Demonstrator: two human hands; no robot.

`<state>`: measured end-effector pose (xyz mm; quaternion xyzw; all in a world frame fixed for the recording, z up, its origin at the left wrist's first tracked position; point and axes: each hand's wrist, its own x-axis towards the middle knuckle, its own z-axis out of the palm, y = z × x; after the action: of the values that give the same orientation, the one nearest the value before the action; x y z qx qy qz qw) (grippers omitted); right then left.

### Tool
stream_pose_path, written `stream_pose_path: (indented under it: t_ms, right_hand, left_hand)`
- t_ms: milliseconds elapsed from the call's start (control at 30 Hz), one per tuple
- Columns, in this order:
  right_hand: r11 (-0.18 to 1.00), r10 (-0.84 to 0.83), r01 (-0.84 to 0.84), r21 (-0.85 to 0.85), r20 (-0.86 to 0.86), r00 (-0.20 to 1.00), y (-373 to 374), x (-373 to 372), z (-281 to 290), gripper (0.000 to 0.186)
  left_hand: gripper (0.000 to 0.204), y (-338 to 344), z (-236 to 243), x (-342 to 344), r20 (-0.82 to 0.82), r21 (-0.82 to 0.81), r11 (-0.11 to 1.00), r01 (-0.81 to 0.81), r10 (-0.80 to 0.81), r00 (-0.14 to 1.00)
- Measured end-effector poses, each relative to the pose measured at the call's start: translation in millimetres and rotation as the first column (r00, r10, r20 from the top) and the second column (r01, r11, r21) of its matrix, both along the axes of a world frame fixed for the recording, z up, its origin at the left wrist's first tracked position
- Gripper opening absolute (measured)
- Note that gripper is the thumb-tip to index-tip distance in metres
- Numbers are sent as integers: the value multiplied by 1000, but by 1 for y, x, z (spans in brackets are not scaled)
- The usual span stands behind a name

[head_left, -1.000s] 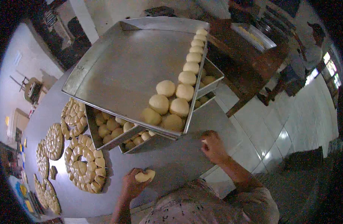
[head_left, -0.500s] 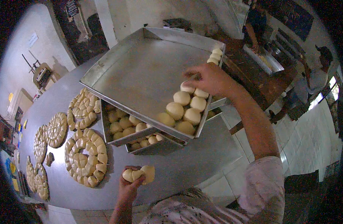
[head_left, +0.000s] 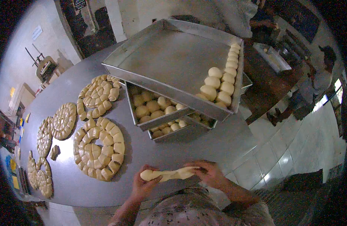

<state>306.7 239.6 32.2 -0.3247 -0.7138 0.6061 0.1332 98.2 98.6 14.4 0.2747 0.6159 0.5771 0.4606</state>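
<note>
My left hand (head_left: 143, 182) grips one end of a pale dough strip (head_left: 169, 174) above the table's near edge. My right hand (head_left: 207, 173) grips the strip's other end, stretching it sideways between both hands. Just beyond sits a stack of metal trays (head_left: 164, 84); the top one holds rows of round dough balls (head_left: 212, 82) along its right side, and lower trays hold more balls (head_left: 154, 106). To the left lie several rounds of cut dough pieces (head_left: 99, 148) arranged in coils on the steel table (head_left: 151, 152).
A small dough lump (head_left: 55, 152) lies among the left rounds. A metal press (head_left: 43, 67) stands by the left wall. At the right, two people (head_left: 311, 88) are at a wooden table (head_left: 267, 77) holding a long metal pan (head_left: 271, 58). Tiled floor (head_left: 279, 158) shows beyond the steel table.
My right hand came back from the top tray's dough balls to the dough in my left hand, which is now drawn out longer. The shorter row of balls has gained one.
</note>
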Motion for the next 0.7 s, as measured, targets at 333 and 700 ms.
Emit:
stream_pose_path:
  t_ms: [333,700]
  right_hand:
    - [305,-616,149,941,76,784,86,-3,-109,33]
    - [313,-605,354,881,-102,789,137,4,-99,25]
  left_hand:
    - [31,-49,-39,-32,11,-67,982,-178,179,984]
    - [30,23,2,2,113,-49,998,-42,47,992]
